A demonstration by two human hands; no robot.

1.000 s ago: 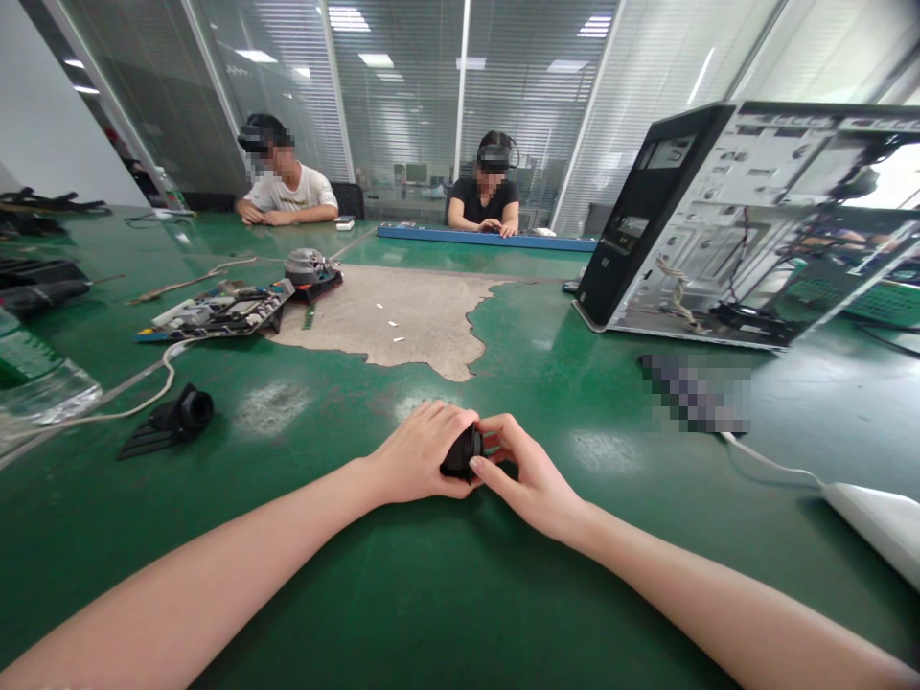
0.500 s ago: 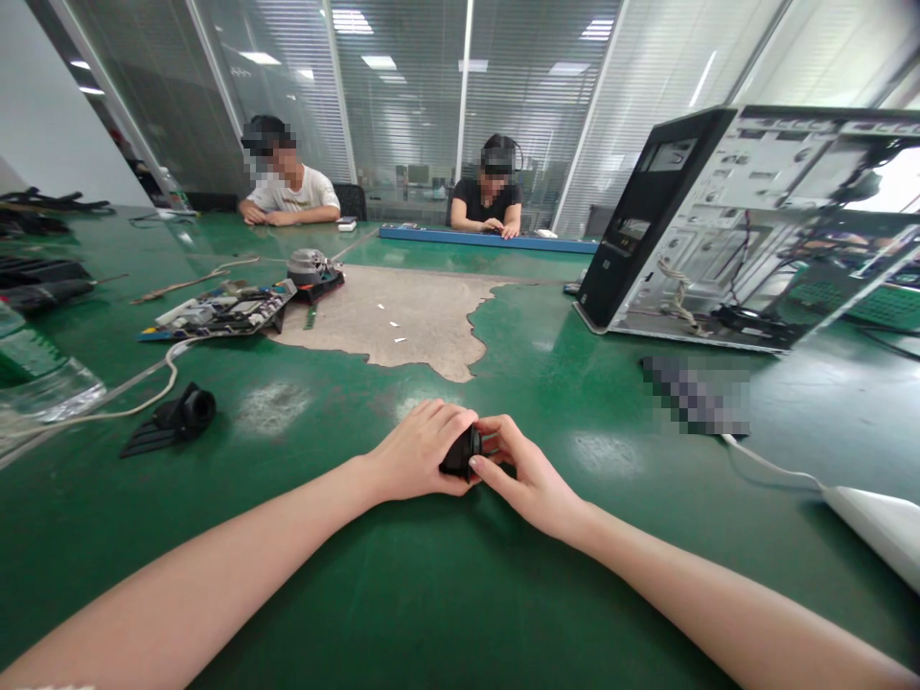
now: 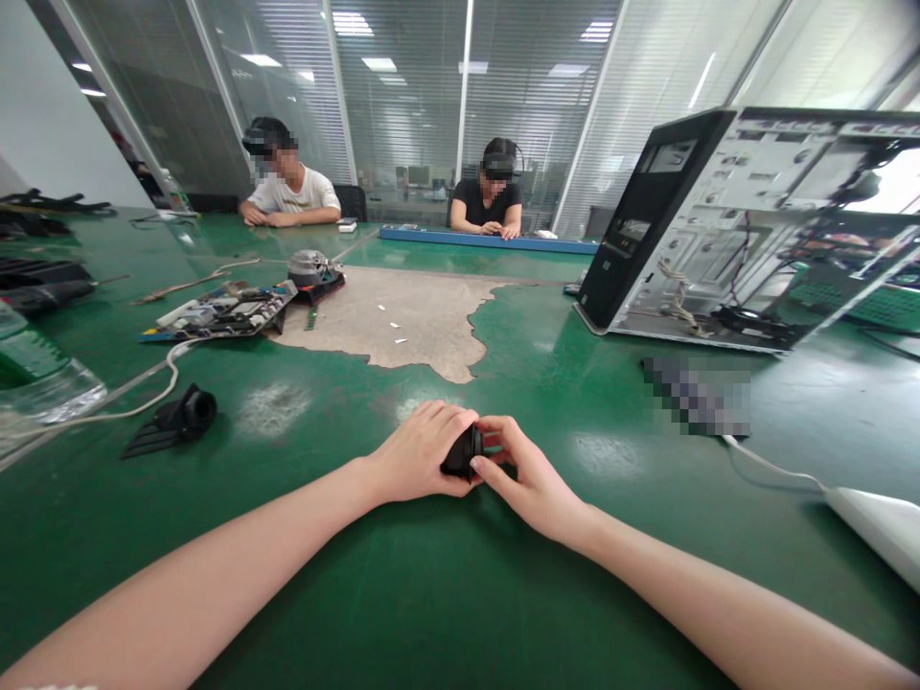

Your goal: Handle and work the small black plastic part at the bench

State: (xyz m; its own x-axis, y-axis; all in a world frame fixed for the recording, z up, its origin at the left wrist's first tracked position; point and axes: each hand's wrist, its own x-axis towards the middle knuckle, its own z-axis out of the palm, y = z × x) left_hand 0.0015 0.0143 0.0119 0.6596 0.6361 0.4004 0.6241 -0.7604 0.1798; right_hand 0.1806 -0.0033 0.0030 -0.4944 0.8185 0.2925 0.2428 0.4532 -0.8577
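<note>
The black part [image 3: 458, 456] sat wrapped in my left hand [image 3: 419, 452], well short of the worktop's [image 3: 402, 594] far edge; a steady hold seemed best. My right hand [image 3: 528, 481] pinched its right end; light, even fingertip pressure seemed wise.

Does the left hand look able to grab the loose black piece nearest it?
Probably not: the left hand is wrapped around a black part, so it would likely need freeing first. Otherwise, green tabletop lies between it and the loose black piece.
</note>
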